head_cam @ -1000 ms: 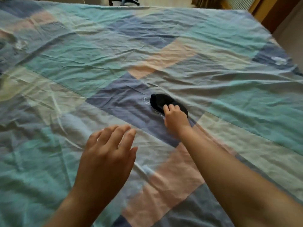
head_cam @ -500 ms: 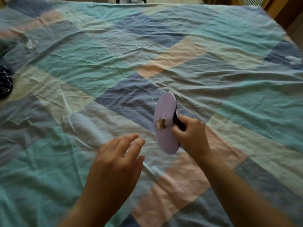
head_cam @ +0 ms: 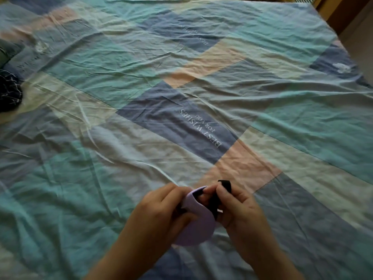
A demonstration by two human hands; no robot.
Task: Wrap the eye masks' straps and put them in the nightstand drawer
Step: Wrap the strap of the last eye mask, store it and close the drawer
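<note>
Both hands met low over the patchwork bedspread (head_cam: 141, 87). The left hand (head_cam: 161, 211) was closed on the lilac eye mask (head_cam: 196, 225) — the mask hung between the two hands, lifted off the cover. The right hand (head_cam: 240, 207) pinched the black strap (head_cam: 217, 199), which looped up just above its fingers.

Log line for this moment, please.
stage: strap wrap starting | left hand: holds eye mask | right hand: pinches black strap | over bedsheet
</note>
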